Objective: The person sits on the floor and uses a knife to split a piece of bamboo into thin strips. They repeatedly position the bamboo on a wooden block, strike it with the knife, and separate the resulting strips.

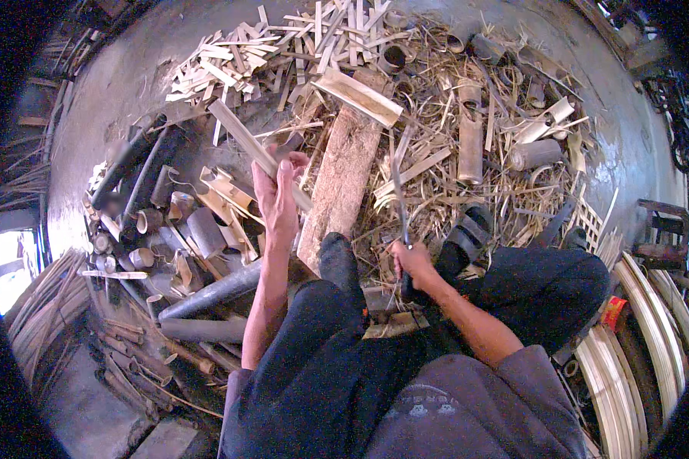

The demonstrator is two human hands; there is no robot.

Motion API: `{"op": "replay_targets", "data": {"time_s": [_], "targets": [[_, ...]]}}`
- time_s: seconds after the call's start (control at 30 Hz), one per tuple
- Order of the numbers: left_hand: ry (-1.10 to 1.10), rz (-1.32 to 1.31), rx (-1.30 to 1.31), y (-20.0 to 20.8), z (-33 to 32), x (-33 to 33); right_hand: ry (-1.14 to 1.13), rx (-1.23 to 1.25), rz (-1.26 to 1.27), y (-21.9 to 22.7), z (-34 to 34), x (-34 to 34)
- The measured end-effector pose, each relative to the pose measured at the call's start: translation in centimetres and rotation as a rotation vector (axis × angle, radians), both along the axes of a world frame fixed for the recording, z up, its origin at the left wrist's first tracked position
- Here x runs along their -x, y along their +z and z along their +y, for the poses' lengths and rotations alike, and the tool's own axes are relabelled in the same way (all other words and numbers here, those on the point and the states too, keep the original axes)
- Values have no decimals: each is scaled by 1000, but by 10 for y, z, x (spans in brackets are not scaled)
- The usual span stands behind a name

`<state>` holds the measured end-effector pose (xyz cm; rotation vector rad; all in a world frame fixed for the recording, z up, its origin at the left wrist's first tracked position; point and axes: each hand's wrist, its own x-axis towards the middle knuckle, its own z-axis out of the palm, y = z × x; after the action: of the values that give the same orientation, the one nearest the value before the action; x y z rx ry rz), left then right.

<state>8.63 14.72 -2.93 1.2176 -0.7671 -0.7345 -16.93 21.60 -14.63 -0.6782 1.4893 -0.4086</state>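
My left hand (279, 195) is closed round a long split bamboo strip (241, 136), which slants up to the left past my fingers. My right hand (412, 260) grips a long-bladed knife (398, 183) by its handle. Its narrow blade points away from me and has a bend near the tip. Between my hands lies a rough wooden block (346, 164), with my foot (337, 256) against its near end. Across the block's far end rests a split half of bamboo (358, 97), apart from both hands.
A heap of pale bamboo strips (230, 65) lies at the far left. Shavings and bamboo tubes (471, 141) cover the floor on the right. Cut bamboo pieces (204, 232) and dark poles (214, 291) crowd the left. Long bundled strips (608, 382) lie at the near right.
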Motion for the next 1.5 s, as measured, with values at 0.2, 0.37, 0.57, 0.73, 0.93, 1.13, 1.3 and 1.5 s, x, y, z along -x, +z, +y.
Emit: {"op": "replay_targets", "data": {"time_s": [0.2, 0.37, 0.57, 0.73, 0.93, 1.13, 1.3, 1.5], "targets": [[97, 185, 98, -32, -16, -6, 491, 295, 363, 52, -47, 2], [139, 75, 43, -49, -11, 1, 428, 420, 144, 86, -60, -13], [66, -33, -39, -50, -7, 18, 386, 408, -122, 153, -69, -42], [34, -675, -169, -45, -1, 16, 367, 578, -272, 156, -67, -54], [-61, -464, -174, -34, 6, 20, 371, 326, -271, 176, -66, -57], [-108, -590, -155, -37, 18, 27, 273, 213, -305, 178, -62, -69], [-340, -433, -317, -6, 24, 36, 250, 138, -318, 181, -64, -71], [-351, -521, -299, -12, 26, 37, 265, 116, -316, 179, -62, -73]]}}
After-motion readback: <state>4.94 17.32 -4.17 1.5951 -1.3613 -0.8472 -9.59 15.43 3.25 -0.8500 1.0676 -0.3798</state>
